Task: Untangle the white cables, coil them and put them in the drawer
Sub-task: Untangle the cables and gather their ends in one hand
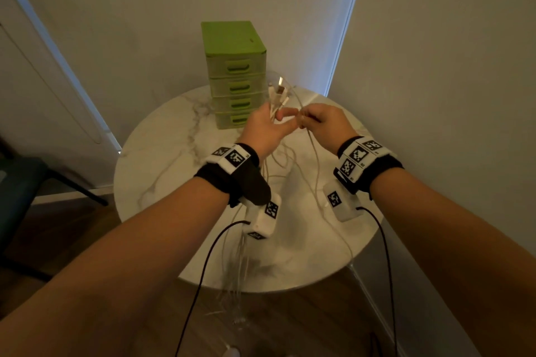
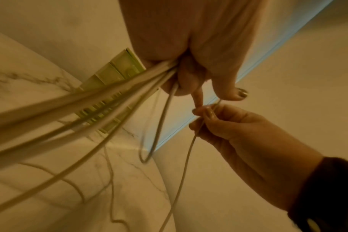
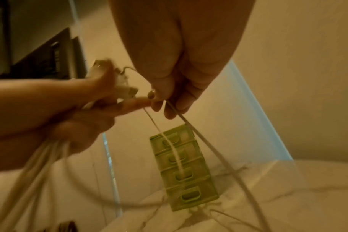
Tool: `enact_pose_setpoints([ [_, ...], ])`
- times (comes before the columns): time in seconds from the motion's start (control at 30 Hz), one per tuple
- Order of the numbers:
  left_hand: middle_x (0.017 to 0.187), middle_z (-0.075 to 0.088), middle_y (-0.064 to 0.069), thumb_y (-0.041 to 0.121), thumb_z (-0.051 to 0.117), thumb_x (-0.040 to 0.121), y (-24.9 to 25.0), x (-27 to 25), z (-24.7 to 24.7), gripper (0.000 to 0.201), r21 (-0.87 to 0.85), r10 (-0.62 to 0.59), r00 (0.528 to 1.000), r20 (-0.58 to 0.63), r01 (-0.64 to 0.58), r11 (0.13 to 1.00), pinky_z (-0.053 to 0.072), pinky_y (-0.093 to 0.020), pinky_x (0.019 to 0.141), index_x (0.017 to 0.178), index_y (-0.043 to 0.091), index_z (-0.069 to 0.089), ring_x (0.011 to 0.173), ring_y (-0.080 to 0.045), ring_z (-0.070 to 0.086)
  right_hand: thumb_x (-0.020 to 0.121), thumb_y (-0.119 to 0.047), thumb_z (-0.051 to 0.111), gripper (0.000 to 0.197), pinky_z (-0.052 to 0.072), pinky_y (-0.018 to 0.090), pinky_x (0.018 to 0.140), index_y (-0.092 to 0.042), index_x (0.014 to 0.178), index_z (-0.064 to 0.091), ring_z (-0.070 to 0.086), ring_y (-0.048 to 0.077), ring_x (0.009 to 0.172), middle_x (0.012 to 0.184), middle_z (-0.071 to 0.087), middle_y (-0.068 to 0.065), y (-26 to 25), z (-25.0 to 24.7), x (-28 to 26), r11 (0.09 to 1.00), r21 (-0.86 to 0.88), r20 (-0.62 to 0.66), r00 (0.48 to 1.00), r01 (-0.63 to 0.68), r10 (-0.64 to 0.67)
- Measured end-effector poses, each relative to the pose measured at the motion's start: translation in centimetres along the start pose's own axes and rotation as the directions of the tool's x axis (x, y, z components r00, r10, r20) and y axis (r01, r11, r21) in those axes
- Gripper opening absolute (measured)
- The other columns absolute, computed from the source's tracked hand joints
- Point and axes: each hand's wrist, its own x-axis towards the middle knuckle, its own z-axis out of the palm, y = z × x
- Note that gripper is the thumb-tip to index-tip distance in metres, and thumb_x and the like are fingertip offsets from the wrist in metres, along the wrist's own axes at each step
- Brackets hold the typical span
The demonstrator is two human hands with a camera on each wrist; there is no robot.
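Note:
My left hand (image 1: 268,124) grips a bundle of white cables (image 1: 277,98) above the round marble table (image 1: 162,153); their plug ends stick up past the fingers, and the strands hang down over the table's near edge. In the left wrist view the cables (image 2: 109,97) run out of the left hand (image 2: 189,75). My right hand (image 1: 319,120) pinches one thin white cable (image 2: 181,172) between thumb and fingers, close beside the left hand's forefinger. In the right wrist view the right hand (image 3: 169,100) holds that cable (image 3: 209,150). All drawers of the green drawer unit (image 1: 236,75) are closed.
The drawer unit stands at the table's back, against the wall corner. Loose cable loops lie on the marble under my wrists. Black wires run from both wrist cameras toward me. A dark chair (image 1: 26,182) stands at the left on the wooden floor.

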Motion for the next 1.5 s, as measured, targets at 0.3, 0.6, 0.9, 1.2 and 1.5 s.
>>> enact_pose_setpoints([
  [0.3,0.079,0.061,-0.001,0.008,0.065,0.083,1.4,2.5,-1.4,0.022,0.026,0.071,0.956,-0.285,-0.066,0.997,0.05,-0.026,0.078,0.077,0.02,0.048,0.077,-0.015,0.057,0.091,-0.016,0.052,0.017,0.038,0.011,0.059,-0.008,0.08,0.062,0.049,0.006,0.058,0.073,0.059,0.004,0.2,-0.4,-0.1,0.989,-0.145,0.167,0.986,-0.001,0.025],
  [0.6,0.068,0.04,0.01,0.0,0.057,0.086,1.2,4.3,-5.3,0.026,-0.023,0.135,0.862,-0.488,-0.167,0.986,0.038,-0.007,0.071,0.079,0.022,0.043,0.063,0.0,0.041,0.093,-0.015,0.048,0.03,0.045,0.025,0.061,-0.024,0.065,0.051,0.054,0.015,0.064,0.086,0.065,0.01,6.9,2.8,-4.3,0.925,-0.059,0.23,0.896,-0.376,0.379],
  [0.9,0.064,0.04,0.007,-0.008,0.054,0.085,1.7,4.5,-5.7,0.028,-0.079,0.149,0.798,-0.584,-0.238,0.968,0.042,-0.013,0.068,0.08,0.019,0.046,0.05,0.006,0.043,0.098,-0.014,0.035,0.022,0.044,0.017,0.047,-0.007,0.084,0.05,0.053,0.014,0.057,0.098,0.061,0.018,8.3,3.0,-3.9,0.789,0.171,0.226,0.803,-0.59,0.552],
  [1.2,0.084,0.065,0.011,0.025,0.075,0.077,-1.5,1.2,-0.9,0.026,0.024,-0.03,0.999,-0.013,0.03,0.999,0.047,-0.027,0.09,0.088,0.017,0.054,0.087,-0.005,0.062,0.099,-0.019,0.031,0.026,0.039,0.018,0.039,-0.014,0.077,0.045,0.051,0.009,0.033,0.045,0.064,0.003,3.6,2.2,-1.6,0.682,0.61,0.059,0.881,-0.404,0.469],
  [1.5,0.072,0.065,-0.011,0.003,0.073,0.076,-0.9,-1.8,1.3,0.044,0.111,-0.132,0.963,0.236,0.109,0.988,0.034,-0.008,0.039,0.069,0.018,0.032,0.051,-0.001,0.06,0.089,0.003,0.046,0.015,0.036,0.02,0.042,-0.008,0.097,0.053,0.049,0.006,0.034,0.066,0.054,0.007,1.3,-0.2,-2.1,0.673,0.683,0.008,0.925,-0.282,0.379],
])
